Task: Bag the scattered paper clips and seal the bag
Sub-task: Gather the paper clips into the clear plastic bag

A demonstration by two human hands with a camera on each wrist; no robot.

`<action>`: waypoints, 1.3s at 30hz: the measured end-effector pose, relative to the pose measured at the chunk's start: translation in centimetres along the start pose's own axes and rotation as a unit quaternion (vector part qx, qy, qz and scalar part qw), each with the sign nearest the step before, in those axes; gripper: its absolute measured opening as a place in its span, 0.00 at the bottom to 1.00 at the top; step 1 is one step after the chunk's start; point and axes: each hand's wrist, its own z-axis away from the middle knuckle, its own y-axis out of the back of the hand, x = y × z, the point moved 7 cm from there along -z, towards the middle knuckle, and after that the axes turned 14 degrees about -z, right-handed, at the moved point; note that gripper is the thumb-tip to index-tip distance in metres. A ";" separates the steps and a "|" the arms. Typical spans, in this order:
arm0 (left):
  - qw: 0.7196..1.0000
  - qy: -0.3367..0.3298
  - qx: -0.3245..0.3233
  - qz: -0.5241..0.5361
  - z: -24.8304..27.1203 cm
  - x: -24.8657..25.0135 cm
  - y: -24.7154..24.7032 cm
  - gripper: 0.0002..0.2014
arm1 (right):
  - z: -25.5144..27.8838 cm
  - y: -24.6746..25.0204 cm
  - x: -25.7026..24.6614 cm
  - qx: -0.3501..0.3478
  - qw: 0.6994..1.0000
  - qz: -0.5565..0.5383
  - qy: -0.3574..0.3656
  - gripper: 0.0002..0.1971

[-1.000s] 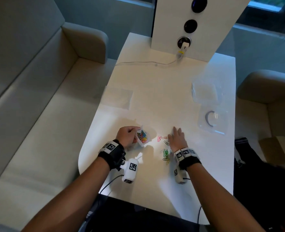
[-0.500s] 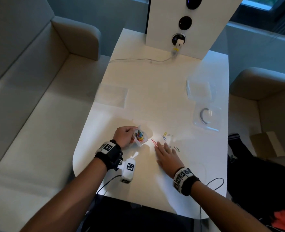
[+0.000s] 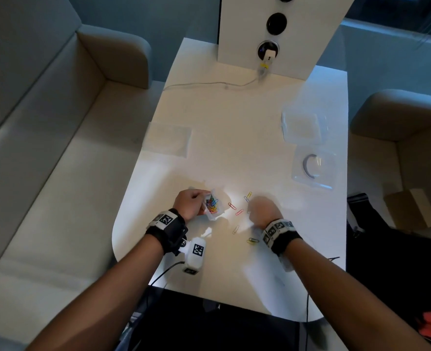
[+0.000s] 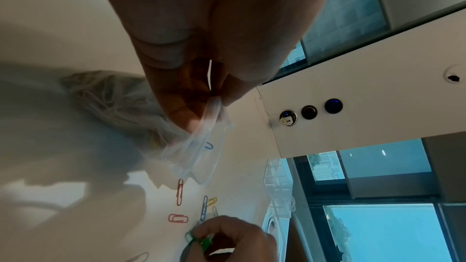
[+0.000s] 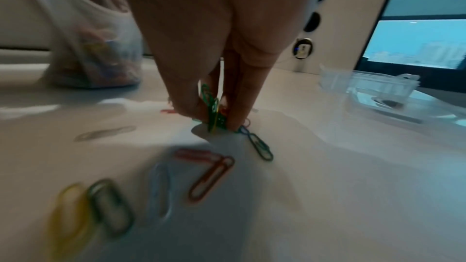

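Several loose paper clips (image 5: 210,177) lay nearest on worktop (image 3: 234,122), beside right hand (image 3: 261,211). Half second before, that hand lay flat on clips; now fingers (image 5: 186,105) were curled, pinching green clips (image 5: 213,107) just off surface. Judged: another batch gathered, ready for bag. Left hand (image 3: 190,203) still pinched bag (image 3: 213,206) rim, mouth open, coloured clips inside. Sealing pending.

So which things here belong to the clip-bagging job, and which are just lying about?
Job: clear bag in left hand; green clips pinched by right hand; loose clips.
Lying about: plastic containers, flat sleeve, charger cable.
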 end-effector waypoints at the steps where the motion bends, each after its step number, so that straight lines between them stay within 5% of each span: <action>1: 1.000 0.001 0.002 0.001 0.1 0.1 0.0 0.10 | -0.4 0.7 0.4 0.013 1.000 -0.018 -0.021 0.12; 4: 1.000 0.004 0.006 -0.004 0.2 0.1 -0.2 0.10 | -1.1 2.8 1.9 0.079 0.985 -0.126 -0.087 0.06; 6: 1.000 0.006 0.012 -0.005 0.2 0.2 -0.3 0.10 | -1.3 3.3 4.1 0.117 0.950 -0.253 -0.142 0.04; 11: 1.000 -0.002 0.013 -0.002 0.4 0.7 -0.6 0.10 | 0.4 3.2 1.5 0.058 0.772 -0.618 -0.136 0.06; 13: 1.000 -0.006 0.013 -0.006 0.3 0.8 -1.0 0.10 | 1.2 3.4 -2.4 0.018 0.738 -0.669 -0.090 0.07; 16: 1.000 -0.022 0.005 -0.021 0.4 1.3 -1.6 0.11 | 1.9 2.9 -6.4 -0.004 0.773 -0.633 -0.045 0.05; 20: 0.998 -0.049 0.002 -0.038 0.7 1.8 -1.6 0.11 | 2.5 2.3 -8.6 -0.015 0.868 -0.495 0.028 0.09; 24: 0.999 -0.040 0.004 -0.021 0.4 1.3 -1.7 0.12 | 3.8 4.0 -7.9 0.030 0.893 -0.445 0.057 0.10; 27: 1.000 -0.027 -0.012 0.005 0.0 1.0 -2.0 0.10 | 5.6 4.4 -2.7 0.082 0.906 -0.412 -0.041 0.05; 30: 0.999 -0.013 -0.029 0.035 -0.3 0.8 -2.3 0.11 | 9.2 1.5 4.0 -0.032 0.954 -0.222 -0.199 0.15; 34: 0.998 -0.003 -0.038 0.057 -0.3 0.8 -2.3 0.08 | 15.3 -5.2 9.1 -0.170 0.897 -0.208 -0.350 0.16; 39: 0.997 0.000 -0.045 0.060 0.1 1.0 -2.3 0.07 | 13.8 -8.1 8.7 -0.133 0.892 -0.327 -0.282 0.11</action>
